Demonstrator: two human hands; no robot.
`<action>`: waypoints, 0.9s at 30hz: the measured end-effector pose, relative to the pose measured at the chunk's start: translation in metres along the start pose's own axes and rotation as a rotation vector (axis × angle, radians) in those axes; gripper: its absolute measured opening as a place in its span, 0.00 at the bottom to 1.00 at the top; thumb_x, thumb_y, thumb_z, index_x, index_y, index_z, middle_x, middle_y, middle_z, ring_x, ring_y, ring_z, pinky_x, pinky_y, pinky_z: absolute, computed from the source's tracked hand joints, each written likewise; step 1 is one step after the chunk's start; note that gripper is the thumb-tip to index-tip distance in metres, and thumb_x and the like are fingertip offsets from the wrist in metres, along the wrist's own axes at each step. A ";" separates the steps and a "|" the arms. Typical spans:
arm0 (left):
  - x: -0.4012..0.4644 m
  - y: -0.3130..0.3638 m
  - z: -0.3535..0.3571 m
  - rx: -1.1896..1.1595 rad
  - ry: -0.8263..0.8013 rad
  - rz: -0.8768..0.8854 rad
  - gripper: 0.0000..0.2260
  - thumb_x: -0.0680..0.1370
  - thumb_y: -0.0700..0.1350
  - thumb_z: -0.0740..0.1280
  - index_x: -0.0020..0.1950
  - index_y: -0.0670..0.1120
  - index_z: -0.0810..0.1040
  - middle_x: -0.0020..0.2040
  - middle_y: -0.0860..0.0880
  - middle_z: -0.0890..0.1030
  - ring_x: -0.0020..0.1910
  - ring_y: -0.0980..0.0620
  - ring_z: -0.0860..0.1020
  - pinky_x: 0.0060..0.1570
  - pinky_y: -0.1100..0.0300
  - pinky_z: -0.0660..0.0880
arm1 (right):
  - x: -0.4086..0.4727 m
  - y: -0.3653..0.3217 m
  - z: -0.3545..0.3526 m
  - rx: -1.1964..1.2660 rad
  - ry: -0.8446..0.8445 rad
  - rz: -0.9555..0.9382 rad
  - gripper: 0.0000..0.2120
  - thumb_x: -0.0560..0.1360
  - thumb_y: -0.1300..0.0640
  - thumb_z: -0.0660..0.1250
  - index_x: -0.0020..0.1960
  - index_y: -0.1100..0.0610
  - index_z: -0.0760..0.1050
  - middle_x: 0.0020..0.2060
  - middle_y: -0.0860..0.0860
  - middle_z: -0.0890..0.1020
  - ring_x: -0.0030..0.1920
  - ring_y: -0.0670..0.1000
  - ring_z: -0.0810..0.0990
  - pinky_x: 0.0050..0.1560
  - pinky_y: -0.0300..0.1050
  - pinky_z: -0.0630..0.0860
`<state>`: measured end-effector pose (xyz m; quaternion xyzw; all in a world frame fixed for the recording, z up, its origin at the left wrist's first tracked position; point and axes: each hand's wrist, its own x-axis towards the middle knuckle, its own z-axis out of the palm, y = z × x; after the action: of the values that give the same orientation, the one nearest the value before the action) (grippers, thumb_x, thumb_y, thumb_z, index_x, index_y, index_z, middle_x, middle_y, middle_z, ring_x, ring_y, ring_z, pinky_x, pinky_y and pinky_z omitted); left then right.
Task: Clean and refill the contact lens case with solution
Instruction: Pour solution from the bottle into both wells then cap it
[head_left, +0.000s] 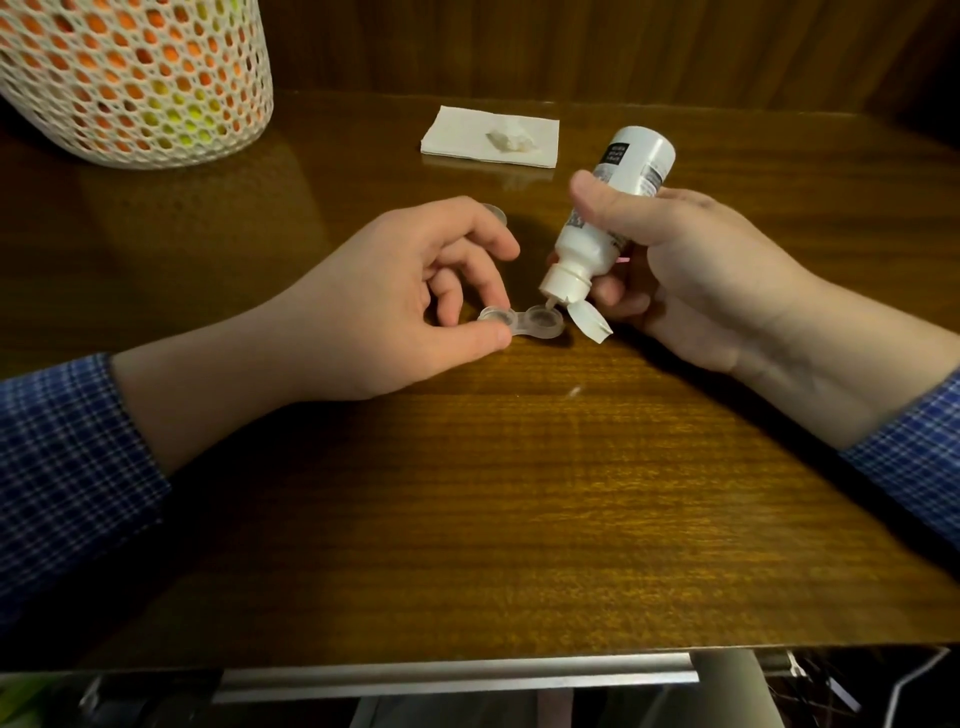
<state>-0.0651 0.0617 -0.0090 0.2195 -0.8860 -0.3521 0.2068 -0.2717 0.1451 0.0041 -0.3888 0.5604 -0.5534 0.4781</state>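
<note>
A clear two-well contact lens case lies open on the wooden table. My left hand pinches its left well between thumb and fingers. My right hand grips a white solution bottle, tipped nozzle-down, its tip just above the right well. The bottle's flip cap hangs open beside the case. A clear lid of the case peeks out behind my left fingers.
A folded white tissue with a crumpled wad on it lies at the back of the table. A white mesh basket with orange and yellow contents stands at the back left. The table's front edge runs along the bottom.
</note>
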 end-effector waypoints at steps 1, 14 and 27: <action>0.000 0.000 0.000 -0.001 0.000 0.001 0.22 0.74 0.44 0.77 0.65 0.51 0.76 0.49 0.54 0.85 0.36 0.54 0.80 0.35 0.67 0.77 | 0.000 0.000 0.000 -0.001 0.000 -0.002 0.10 0.79 0.50 0.70 0.51 0.56 0.74 0.35 0.51 0.80 0.26 0.45 0.72 0.25 0.36 0.63; 0.000 -0.004 0.000 -0.032 0.002 0.009 0.23 0.73 0.44 0.78 0.66 0.50 0.75 0.50 0.56 0.85 0.36 0.53 0.80 0.36 0.66 0.77 | 0.001 -0.001 -0.001 0.045 -0.007 0.010 0.12 0.79 0.48 0.70 0.48 0.58 0.75 0.32 0.51 0.79 0.26 0.45 0.72 0.24 0.34 0.64; -0.002 -0.003 -0.001 -0.051 -0.021 -0.046 0.26 0.73 0.45 0.79 0.68 0.55 0.74 0.53 0.58 0.83 0.39 0.53 0.79 0.39 0.67 0.76 | -0.003 -0.019 -0.019 0.575 -0.128 0.132 0.27 0.71 0.44 0.74 0.62 0.60 0.74 0.40 0.55 0.81 0.38 0.48 0.79 0.40 0.38 0.78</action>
<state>-0.0626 0.0606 -0.0110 0.2306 -0.8736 -0.3816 0.1952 -0.2916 0.1508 0.0217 -0.2344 0.3735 -0.6317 0.6376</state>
